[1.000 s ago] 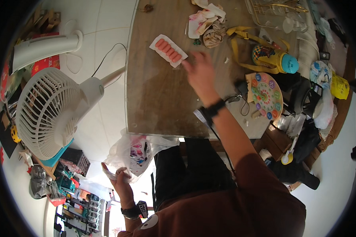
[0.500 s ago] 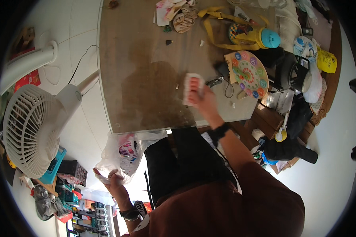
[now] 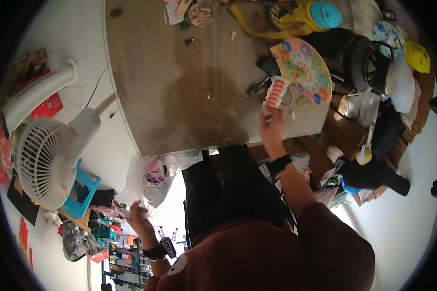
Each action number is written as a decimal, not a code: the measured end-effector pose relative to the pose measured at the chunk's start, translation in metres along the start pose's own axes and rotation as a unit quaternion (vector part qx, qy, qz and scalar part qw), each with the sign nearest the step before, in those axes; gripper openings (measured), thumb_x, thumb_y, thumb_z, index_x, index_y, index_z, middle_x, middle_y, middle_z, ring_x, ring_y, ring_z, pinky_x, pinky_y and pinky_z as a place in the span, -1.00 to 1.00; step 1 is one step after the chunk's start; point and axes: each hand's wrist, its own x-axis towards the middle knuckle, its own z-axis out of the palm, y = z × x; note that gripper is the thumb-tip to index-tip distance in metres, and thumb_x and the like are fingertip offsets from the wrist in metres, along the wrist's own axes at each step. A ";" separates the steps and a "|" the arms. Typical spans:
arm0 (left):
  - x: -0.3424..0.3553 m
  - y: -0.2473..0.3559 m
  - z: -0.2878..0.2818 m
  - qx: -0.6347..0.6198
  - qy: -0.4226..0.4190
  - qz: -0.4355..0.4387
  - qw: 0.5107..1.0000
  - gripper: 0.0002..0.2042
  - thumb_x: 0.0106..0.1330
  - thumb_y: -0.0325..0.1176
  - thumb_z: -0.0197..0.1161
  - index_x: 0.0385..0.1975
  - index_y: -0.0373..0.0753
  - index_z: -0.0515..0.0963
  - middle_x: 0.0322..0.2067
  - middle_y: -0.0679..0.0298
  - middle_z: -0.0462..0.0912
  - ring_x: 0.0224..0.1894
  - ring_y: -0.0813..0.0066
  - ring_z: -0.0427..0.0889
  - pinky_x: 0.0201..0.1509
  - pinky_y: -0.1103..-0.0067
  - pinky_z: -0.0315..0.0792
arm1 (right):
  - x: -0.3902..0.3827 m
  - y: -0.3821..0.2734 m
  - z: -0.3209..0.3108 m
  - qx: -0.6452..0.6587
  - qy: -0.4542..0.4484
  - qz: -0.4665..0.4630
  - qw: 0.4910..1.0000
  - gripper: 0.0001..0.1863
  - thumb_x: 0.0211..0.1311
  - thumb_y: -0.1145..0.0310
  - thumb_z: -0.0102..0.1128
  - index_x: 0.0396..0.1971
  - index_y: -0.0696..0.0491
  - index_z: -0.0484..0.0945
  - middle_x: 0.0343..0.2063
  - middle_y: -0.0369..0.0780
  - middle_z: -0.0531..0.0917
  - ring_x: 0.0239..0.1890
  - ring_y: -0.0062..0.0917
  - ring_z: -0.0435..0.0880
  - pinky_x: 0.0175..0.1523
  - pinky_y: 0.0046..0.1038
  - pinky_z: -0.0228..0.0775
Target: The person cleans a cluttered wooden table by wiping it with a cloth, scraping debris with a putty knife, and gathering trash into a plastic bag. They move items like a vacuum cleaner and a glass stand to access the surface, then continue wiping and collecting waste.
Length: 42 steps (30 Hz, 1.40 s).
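Observation:
A white pack with a row of red pieces lies at the right of the table, partly over a dark cable and beside a round, colourful clock board. Just at the pack's near end is my right hand, slightly blurred, its fingers apart and not wrapped round the pack. Below the table's front edge, my left hand grips the rim of a clear plastic bag. Inside that bag, pink and white printed packaging shows through; the rest of its contents cannot be made out.
On the table are a yellow bottle with a turquoise lid, a crumpled tan cloth and small scraps. To the left stands a white fan. A wooden bench holding bags and dark items lies right.
My right hand has carried the pack rightward to beside the clock board, and its fingers have come off it. My left hand still holds the bag. The whole view has shifted slightly.

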 end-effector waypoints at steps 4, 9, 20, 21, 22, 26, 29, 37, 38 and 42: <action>-0.012 0.010 0.005 -0.003 0.035 0.029 0.999 -0.17 0.22 -0.59 0.04 0.49 0.04 -0.14 -0.26 0.27 0.54 -0.40 0.66 0.42 -0.20 0.67 0.37 | 0.027 -0.062 0.031 0.081 -0.015 -0.105 0.991 -0.72 0.23 0.39 0.28 -0.07 0.07 0.53 -0.24 -0.13 0.51 -0.43 -0.35 0.60 -0.32 -0.37 0.46; -0.013 0.013 -0.017 0.014 0.029 0.025 0.999 -0.13 0.14 -0.63 0.03 0.50 0.02 -0.14 -0.26 0.27 0.52 -0.34 0.61 0.44 -0.19 0.68 0.35 | 0.128 -0.145 0.031 0.130 -0.063 -0.230 0.963 -0.75 0.25 0.37 0.26 -0.11 0.09 0.56 -0.33 -0.14 0.56 -0.44 -0.39 0.62 -0.35 -0.41 0.45; 0.002 -0.007 -0.172 0.103 0.048 -0.065 0.991 -0.12 0.11 -0.65 0.00 0.50 0.01 -0.14 -0.40 0.31 0.53 -0.54 0.66 0.36 -0.47 0.73 0.26 | 0.272 -0.265 0.055 -0.253 -0.127 -0.193 0.939 -0.47 0.09 -0.05 0.32 -0.26 0.19 0.64 -0.31 0.03 0.69 -0.20 -0.10 0.68 -0.10 -0.19 0.51; 0.008 -0.007 -0.193 0.112 0.039 -0.074 0.990 -0.09 0.07 -0.67 -0.03 0.50 0.03 -0.14 -0.41 0.31 0.52 -0.55 0.65 0.36 -0.49 0.72 0.27 | 0.265 -0.254 0.066 -0.260 -0.097 -0.197 0.940 -0.48 0.07 -0.04 0.34 -0.29 0.19 0.64 -0.33 0.04 0.69 -0.19 -0.10 0.68 -0.09 -0.19 0.51; 0.009 -0.009 -0.213 0.053 0.052 -0.078 0.994 -0.09 0.06 -0.67 -0.04 0.50 0.06 -0.13 -0.41 0.29 0.52 -0.55 0.65 0.37 -0.48 0.72 0.28 | 0.257 -0.245 0.072 -0.288 -0.093 -0.169 0.938 -0.49 0.04 -0.03 0.36 -0.33 0.20 0.64 -0.35 0.05 0.68 -0.19 -0.09 0.68 -0.07 -0.18 0.51; 0.062 0.005 -0.277 0.043 0.091 -0.070 0.992 -0.13 0.13 -0.64 0.02 0.49 0.06 -0.10 -0.36 0.30 0.51 -0.56 0.66 0.35 -0.46 0.72 0.30 | 0.220 -0.233 0.042 -0.130 0.051 -0.133 0.981 -0.46 0.04 -0.10 0.38 -0.43 0.19 0.63 -0.50 -0.03 0.67 -0.36 -0.23 0.69 -0.19 -0.31 0.51; 0.102 0.027 -0.294 0.046 0.060 -0.042 0.996 -0.15 0.16 -0.61 0.06 0.49 0.06 -0.08 -0.26 0.31 0.52 -0.54 0.68 0.36 -0.41 0.73 0.30 | 0.171 -0.244 -0.002 0.028 0.043 -0.083 0.995 -0.58 0.17 0.04 0.34 -0.37 0.16 0.59 -0.61 -0.27 0.55 -0.54 -0.54 0.53 -0.18 -0.43 0.51; 0.178 0.080 -0.275 0.131 -0.035 -0.006 0.991 -0.11 0.12 -0.63 0.09 0.49 0.05 -0.11 -0.03 0.31 0.41 -0.53 0.67 0.35 -0.39 0.71 0.31 | -0.005 -0.234 -0.107 0.455 0.116 0.036 0.882 -0.83 0.30 0.31 0.27 -0.32 0.07 0.50 -0.49 -0.43 0.46 -0.51 -0.83 0.44 -0.29 -0.66 0.47; 0.181 0.085 -0.270 0.138 -0.046 -0.010 0.989 -0.10 0.12 -0.64 0.09 0.49 0.05 -0.12 -0.01 0.30 0.41 -0.52 0.67 0.35 -0.39 0.70 0.31 | -0.030 -0.226 -0.115 0.448 0.148 0.064 0.880 -0.83 0.31 0.30 0.26 -0.32 0.06 0.50 -0.49 -0.43 0.46 -0.52 -0.82 0.42 -0.31 -0.69 0.44; 0.188 0.093 -0.239 0.167 -0.090 -0.004 0.982 -0.08 0.08 -0.65 0.09 0.49 0.04 -0.13 0.06 0.29 0.38 -0.51 0.65 0.33 -0.37 0.69 0.31 | -0.100 -0.152 -0.105 0.463 0.206 0.115 0.855 -0.82 0.34 0.26 0.22 -0.30 0.05 0.49 -0.49 -0.43 0.46 -0.50 -0.81 0.41 -0.30 -0.71 0.39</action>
